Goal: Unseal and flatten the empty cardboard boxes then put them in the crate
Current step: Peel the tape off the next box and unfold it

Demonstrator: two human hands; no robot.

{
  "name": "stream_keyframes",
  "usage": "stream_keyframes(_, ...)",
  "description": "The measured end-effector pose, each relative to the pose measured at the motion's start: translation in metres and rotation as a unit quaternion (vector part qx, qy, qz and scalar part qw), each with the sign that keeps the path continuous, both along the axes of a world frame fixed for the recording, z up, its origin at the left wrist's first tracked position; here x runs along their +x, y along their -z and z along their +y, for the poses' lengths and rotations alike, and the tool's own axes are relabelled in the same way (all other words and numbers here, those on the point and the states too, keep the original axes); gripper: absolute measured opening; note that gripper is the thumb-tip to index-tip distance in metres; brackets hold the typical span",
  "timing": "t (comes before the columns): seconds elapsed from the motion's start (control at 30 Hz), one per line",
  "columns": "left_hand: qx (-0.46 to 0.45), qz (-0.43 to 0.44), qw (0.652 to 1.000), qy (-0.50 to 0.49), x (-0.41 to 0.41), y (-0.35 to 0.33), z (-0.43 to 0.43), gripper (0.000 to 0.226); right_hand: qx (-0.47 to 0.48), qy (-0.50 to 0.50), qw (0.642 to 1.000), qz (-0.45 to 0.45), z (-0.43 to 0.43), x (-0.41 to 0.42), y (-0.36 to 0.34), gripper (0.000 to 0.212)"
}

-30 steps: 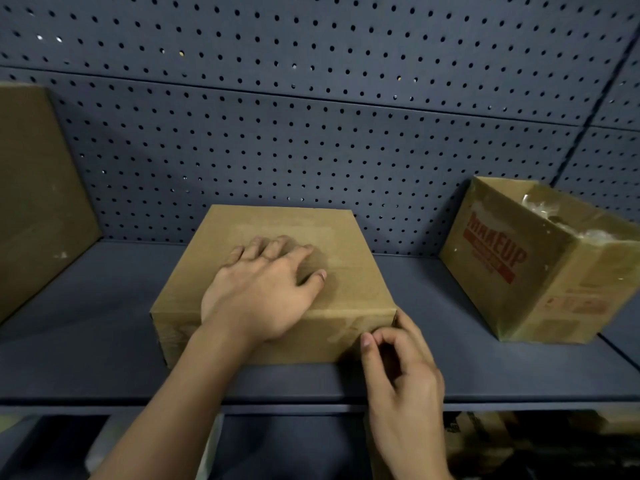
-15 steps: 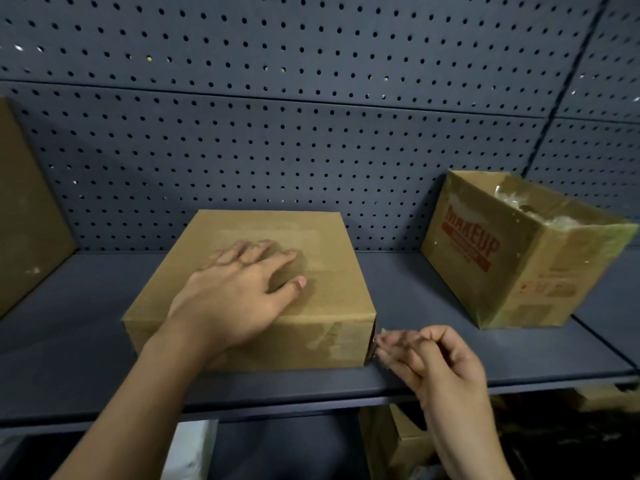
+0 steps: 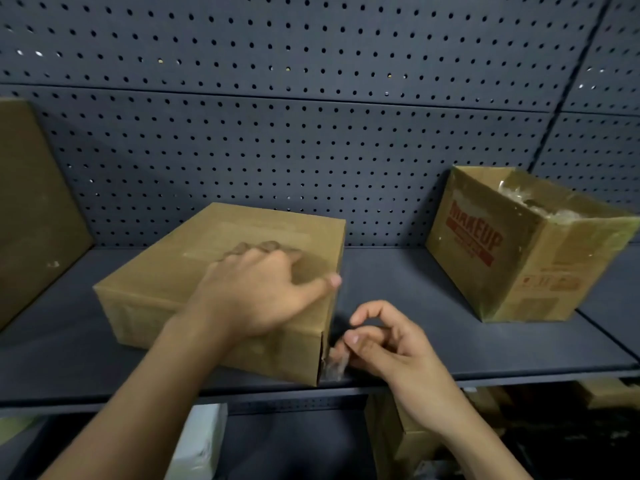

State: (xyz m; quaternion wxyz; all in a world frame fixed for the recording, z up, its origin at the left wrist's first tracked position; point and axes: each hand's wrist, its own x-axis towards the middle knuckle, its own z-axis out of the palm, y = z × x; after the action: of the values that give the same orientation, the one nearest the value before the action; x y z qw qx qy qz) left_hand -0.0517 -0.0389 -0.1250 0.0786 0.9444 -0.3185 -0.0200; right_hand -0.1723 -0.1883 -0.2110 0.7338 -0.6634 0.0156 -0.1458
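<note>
A flat sealed brown cardboard box [image 3: 194, 271] lies on the dark shelf [image 3: 450, 341], turned with one corner toward me. My left hand [image 3: 256, 292] rests flat on its top, thumb reaching to the right edge. At the near right corner, my right hand [image 3: 377, 344] pinches a strip of clear tape [image 3: 334, 365] that is peeling off the box's side.
An open box printed MAKEUP [image 3: 519, 251] stands at the right of the shelf with plastic inside. Another brown box [image 3: 31, 209] leans at the far left. A perforated panel [image 3: 311, 133] backs the shelf. More cartons [image 3: 398, 441] sit on the level below.
The box has turned, its right end swinging toward me. My right hand moved from beside the corner onto the tape and now pinches it.
</note>
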Motion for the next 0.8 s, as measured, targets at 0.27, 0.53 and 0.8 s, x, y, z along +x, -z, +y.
stream_keyframes(0.27,0.090,-0.002,0.996,0.005,-0.003,0.013,-0.002,0.087,-0.034,-0.013,0.999,0.013,0.005,0.009,-0.002,0.015)
stream_keyframes(0.53,0.084,-0.013,0.996,0.013,-0.002,0.016,-0.001,0.088,0.013,0.024,0.998,0.048,0.005,0.018,0.003,0.017)
stream_keyframes(0.8,0.086,-0.010,0.996,0.026,-0.002,0.015,0.004,0.088,0.089,0.149,0.984,0.046,-0.008,0.028,-0.001,0.022)
